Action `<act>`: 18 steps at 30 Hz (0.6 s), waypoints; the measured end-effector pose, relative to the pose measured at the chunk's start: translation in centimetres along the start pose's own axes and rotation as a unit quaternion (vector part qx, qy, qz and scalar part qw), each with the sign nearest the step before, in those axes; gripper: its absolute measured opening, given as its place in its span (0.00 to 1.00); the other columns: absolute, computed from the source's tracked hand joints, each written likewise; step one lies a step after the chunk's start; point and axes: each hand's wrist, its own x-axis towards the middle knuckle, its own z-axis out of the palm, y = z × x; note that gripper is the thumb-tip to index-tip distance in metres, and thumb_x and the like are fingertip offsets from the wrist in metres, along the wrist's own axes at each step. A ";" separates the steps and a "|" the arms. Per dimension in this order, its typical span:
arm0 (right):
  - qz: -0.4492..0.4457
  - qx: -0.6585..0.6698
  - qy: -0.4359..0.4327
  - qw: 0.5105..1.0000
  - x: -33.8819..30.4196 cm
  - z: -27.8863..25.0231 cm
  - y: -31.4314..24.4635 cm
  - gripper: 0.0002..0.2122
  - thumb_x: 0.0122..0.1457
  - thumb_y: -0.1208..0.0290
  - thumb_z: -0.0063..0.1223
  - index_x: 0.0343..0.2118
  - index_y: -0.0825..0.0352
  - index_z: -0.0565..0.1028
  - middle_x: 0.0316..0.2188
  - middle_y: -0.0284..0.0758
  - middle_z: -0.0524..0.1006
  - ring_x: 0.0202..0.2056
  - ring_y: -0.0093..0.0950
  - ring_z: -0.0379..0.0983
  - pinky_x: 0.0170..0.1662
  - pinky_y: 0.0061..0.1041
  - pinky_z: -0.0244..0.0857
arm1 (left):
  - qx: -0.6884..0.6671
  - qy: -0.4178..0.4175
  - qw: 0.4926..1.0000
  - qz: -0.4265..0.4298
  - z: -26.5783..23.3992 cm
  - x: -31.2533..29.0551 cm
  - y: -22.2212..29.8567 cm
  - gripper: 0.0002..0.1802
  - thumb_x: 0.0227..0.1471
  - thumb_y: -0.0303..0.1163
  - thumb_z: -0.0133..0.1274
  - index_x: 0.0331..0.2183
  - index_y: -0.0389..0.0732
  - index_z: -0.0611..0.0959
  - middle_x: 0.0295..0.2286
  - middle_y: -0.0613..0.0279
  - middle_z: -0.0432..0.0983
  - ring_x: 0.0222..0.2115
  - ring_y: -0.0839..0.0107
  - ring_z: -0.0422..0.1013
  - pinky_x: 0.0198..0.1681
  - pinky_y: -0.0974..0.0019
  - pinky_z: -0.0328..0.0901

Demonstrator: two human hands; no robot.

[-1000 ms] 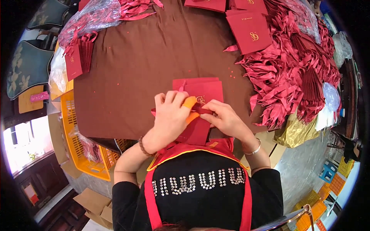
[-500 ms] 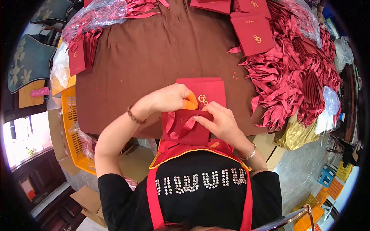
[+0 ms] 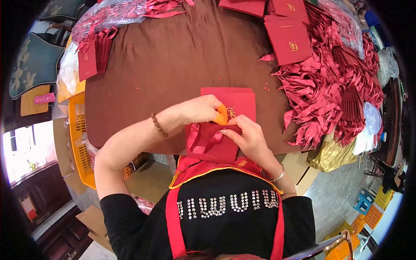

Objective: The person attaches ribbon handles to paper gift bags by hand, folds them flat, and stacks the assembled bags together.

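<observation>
A flat dark red paper gift bag (image 3: 219,154) lies tilted at the table's near edge, against my red apron. Its satin ribbon handle (image 3: 193,135) loops down over the front. My left hand (image 3: 200,109), with orange covers on its fingers, is closed at the bag's top edge; its fingertips are partly hidden. Across from it, my right hand (image 3: 248,136) pinches the same edge between thumb and forefinger, and the ribbon runs up to the thumb. Just beyond my hands, more red bags (image 3: 243,102) with a gold emblem lie flat in a small stack.
A brown cloth covers the table (image 3: 173,56). Ribboned red bags (image 3: 314,93) are heaped at the right, with flat red bags (image 3: 289,41) beside them. Folded bags (image 3: 88,60) stand at the far left, near a plastic-wrapped bundle (image 3: 108,19). A yellow crate (image 3: 80,143) sits beside the table.
Both hands stay at the bag's top edge with almost the same grip. My left elbow has swung outward to the left, and the view has shifted slightly.
</observation>
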 end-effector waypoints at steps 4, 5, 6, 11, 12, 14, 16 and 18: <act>0.067 0.071 -0.044 0.994 0.0 0.0 0.1 0.08 0.52 0.73 0.55 0.33 0.70 0.71 0.26 0.40 0.72 0.25 0.31 0.69 0.28 0.27 0.63 | -0.075 0.089 0.993 0.001 0.9 -0.2 -0.6 0.06 0.43 0.26 0.49 0.23 0.36 0.80 0.17 0.71 0.71 0.20 0.83 0.63 0.23 0.75 0.57; 0.121 0.118 -0.065 0.983 0.0 0.0 0.0 0.08 0.53 0.73 0.54 0.33 0.70 0.71 0.25 0.39 0.72 0.24 0.28 0.69 0.28 0.25 0.62 | -0.076 0.091 0.993 0.001 0.9 -0.2 -0.5 0.06 0.43 0.26 0.49 0.23 0.36 0.80 0.17 0.71 0.71 0.20 0.83 0.63 0.23 0.75 0.57; 0.120 0.118 -0.068 0.983 -0.1 0.2 0.3 0.08 0.53 0.73 0.54 0.33 0.70 0.71 0.25 0.39 0.72 0.24 0.28 0.69 0.28 0.25 0.62 | -0.066 0.104 0.992 0.004 1.0 -0.1 -0.4 0.05 0.43 0.26 0.50 0.23 0.36 0.80 0.17 0.70 0.71 0.20 0.83 0.62 0.23 0.75 0.57; 0.117 0.137 -0.097 0.979 -0.5 0.5 0.7 0.07 0.54 0.74 0.55 0.34 0.69 0.72 0.20 0.27 0.71 0.18 0.12 0.59 0.21 0.15 0.54 | -0.025 0.200 0.979 -0.020 -0.3 -0.3 1.2 0.06 0.45 0.29 0.50 0.25 0.36 0.78 0.18 0.69 0.70 0.20 0.82 0.62 0.24 0.74 0.59; 0.116 0.138 -0.099 0.979 -0.4 0.4 0.6 0.07 0.54 0.74 0.55 0.34 0.69 0.72 0.20 0.27 0.71 0.18 0.12 0.59 0.21 0.15 0.54 | -0.026 0.202 0.979 -0.021 -0.4 -0.3 1.0 0.06 0.45 0.29 0.50 0.25 0.36 0.78 0.18 0.69 0.70 0.20 0.82 0.62 0.24 0.74 0.59; 0.171 0.150 -0.108 0.968 -0.3 0.3 0.4 0.07 0.54 0.75 0.54 0.35 0.68 0.70 0.21 0.26 0.71 0.20 0.11 0.61 0.22 0.14 0.56 | -0.018 0.192 0.981 0.034 -0.6 -0.4 0.4 0.06 0.47 0.28 0.49 0.26 0.36 0.78 0.20 0.68 0.71 0.22 0.81 0.63 0.26 0.74 0.59; 0.160 0.169 -0.093 0.968 -0.5 0.4 0.5 0.07 0.54 0.76 0.53 0.35 0.68 0.69 0.22 0.26 0.71 0.21 0.11 0.62 0.23 0.14 0.58 | -0.065 0.191 0.979 0.026 -0.7 0.0 -1.1 0.06 0.48 0.28 0.48 0.26 0.36 0.78 0.21 0.67 0.71 0.23 0.81 0.64 0.27 0.74 0.60; 0.155 0.188 -0.071 0.967 -0.8 0.6 1.0 0.08 0.54 0.77 0.53 0.35 0.68 0.68 0.23 0.26 0.71 0.23 0.11 0.63 0.25 0.14 0.59 | -0.111 0.182 0.977 0.019 -0.6 -0.1 -1.0 0.06 0.48 0.27 0.48 0.27 0.36 0.78 0.22 0.67 0.72 0.24 0.80 0.64 0.28 0.74 0.60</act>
